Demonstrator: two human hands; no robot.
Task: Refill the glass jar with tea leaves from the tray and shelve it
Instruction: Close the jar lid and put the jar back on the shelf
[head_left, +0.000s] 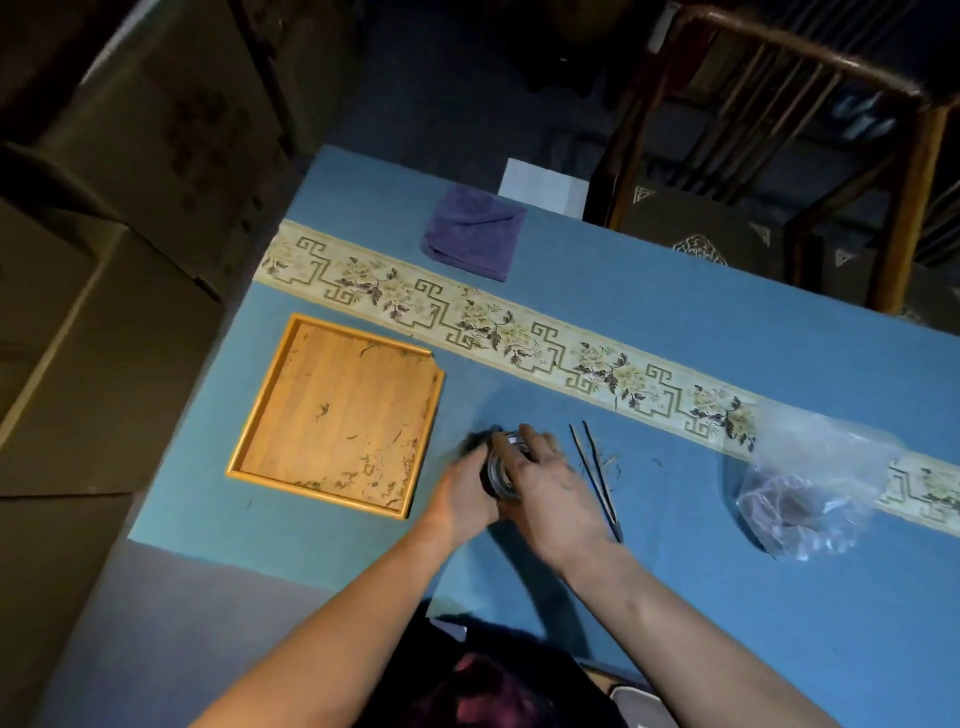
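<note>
Head view shows me the glass jar (501, 475) lying tilted between both hands on the bench (675, 332), just right of the wooden tray (337, 410). My left hand (462, 493) has its grip curled around the jar's side, and my right hand (545, 483) covers the top with fingers bent over the mouth; whether a lid is under them I cannot tell, the frame is blurred there. The tray holds only scattered tea leaves (374, 478), so I judge filling nearly done. Tweezers (597, 473) lie just beside my right hand, a plastic bag (810, 488) farther right, a purple cloth (475, 234) well apart. The risk: tipped glass slipping, spilling leaves onto the bench.
</note>
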